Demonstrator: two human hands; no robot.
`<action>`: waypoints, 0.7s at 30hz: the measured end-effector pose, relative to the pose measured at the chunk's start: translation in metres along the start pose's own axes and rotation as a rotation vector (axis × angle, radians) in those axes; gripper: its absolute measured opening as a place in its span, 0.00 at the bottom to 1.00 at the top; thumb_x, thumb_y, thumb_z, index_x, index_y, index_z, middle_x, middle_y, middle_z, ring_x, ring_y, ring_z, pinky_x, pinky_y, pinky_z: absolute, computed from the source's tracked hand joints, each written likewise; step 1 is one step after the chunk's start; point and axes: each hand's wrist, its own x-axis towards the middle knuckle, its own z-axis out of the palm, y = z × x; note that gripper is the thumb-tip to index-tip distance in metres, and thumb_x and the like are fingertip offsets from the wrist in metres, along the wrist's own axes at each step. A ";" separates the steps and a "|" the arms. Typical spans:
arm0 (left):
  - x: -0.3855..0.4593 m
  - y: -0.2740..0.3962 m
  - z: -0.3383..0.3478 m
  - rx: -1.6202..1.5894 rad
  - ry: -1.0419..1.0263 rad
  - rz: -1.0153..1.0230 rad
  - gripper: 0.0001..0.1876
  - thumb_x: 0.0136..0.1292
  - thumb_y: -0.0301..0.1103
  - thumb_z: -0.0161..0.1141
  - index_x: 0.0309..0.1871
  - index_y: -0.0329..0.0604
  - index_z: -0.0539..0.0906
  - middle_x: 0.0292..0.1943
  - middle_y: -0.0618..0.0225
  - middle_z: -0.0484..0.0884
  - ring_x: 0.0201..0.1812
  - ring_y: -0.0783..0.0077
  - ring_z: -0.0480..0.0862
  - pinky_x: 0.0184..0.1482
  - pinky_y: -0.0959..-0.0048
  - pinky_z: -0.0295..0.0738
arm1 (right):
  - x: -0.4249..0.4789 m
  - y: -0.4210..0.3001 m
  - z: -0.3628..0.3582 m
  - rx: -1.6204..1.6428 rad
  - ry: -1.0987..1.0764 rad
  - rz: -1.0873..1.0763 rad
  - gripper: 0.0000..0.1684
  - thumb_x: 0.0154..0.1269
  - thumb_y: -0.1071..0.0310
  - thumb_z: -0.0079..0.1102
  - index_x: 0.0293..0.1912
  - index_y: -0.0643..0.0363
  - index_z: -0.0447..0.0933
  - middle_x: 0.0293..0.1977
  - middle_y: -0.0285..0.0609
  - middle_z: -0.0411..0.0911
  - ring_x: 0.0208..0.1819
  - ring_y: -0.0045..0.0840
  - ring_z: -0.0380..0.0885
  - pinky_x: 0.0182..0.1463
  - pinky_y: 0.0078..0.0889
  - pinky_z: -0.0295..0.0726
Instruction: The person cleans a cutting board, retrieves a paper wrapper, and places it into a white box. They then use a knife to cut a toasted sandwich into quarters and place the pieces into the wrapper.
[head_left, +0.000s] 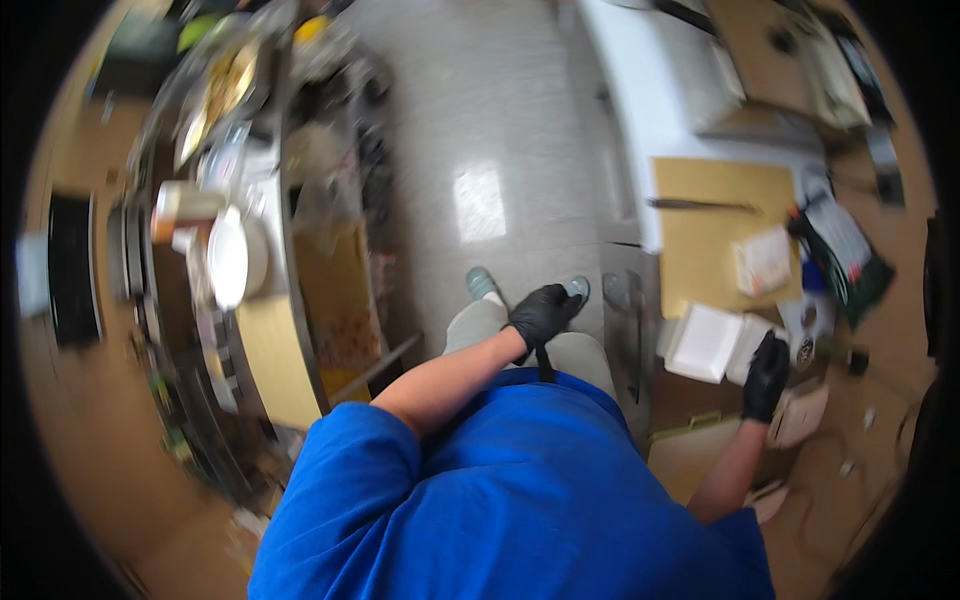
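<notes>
Black gloves cover both hands. My left hand (540, 319) is curled in front of my waist, above the floor; whether anything lies in its fingers is hidden. Over on the right-hand counter, my right hand (766, 375) is at the edge of an open white hinged food box (703, 342); blur hides whether it grips the lid. Beyond the box lies a tan board or sheet (694, 247), bearing a long dark utensil (701, 204) and a small white packet (763, 260). A dark green and silver bag (844, 251) lies to its right.
To the left stands a metal counter with a white bowl (229, 259), a metal tray of food (225, 82) and a pale yellow board (277, 360). Under it is an open cardboard box (334, 292). A grey floor aisle (480, 120) runs between the counters.
</notes>
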 end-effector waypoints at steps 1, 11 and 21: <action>-0.005 -0.040 -0.009 -0.017 0.073 -0.049 0.26 0.70 0.54 0.53 0.47 0.37 0.85 0.40 0.47 0.86 0.42 0.50 0.86 0.49 0.60 0.77 | -0.001 -0.015 0.022 0.284 -0.136 0.006 0.16 0.78 0.64 0.45 0.38 0.66 0.75 0.25 0.37 0.70 0.29 0.25 0.71 0.34 0.31 0.73; -0.130 -0.365 -0.050 -0.322 0.838 -1.035 0.33 0.75 0.55 0.36 0.40 0.34 0.85 0.42 0.44 0.83 0.45 0.40 0.82 0.49 0.51 0.76 | -0.047 -0.236 0.203 -0.064 -1.143 -0.404 0.12 0.70 0.68 0.55 0.31 0.63 0.79 0.25 0.53 0.77 0.26 0.45 0.78 0.32 0.39 0.75; -0.111 -0.592 -0.025 0.256 0.836 -1.144 0.23 0.67 0.37 0.55 0.63 0.40 0.75 0.65 0.47 0.73 0.66 0.42 0.70 0.66 0.54 0.67 | -0.098 -0.266 0.341 -0.410 -1.339 -0.503 0.14 0.68 0.62 0.58 0.27 0.60 0.75 0.25 0.55 0.75 0.30 0.53 0.75 0.33 0.50 0.72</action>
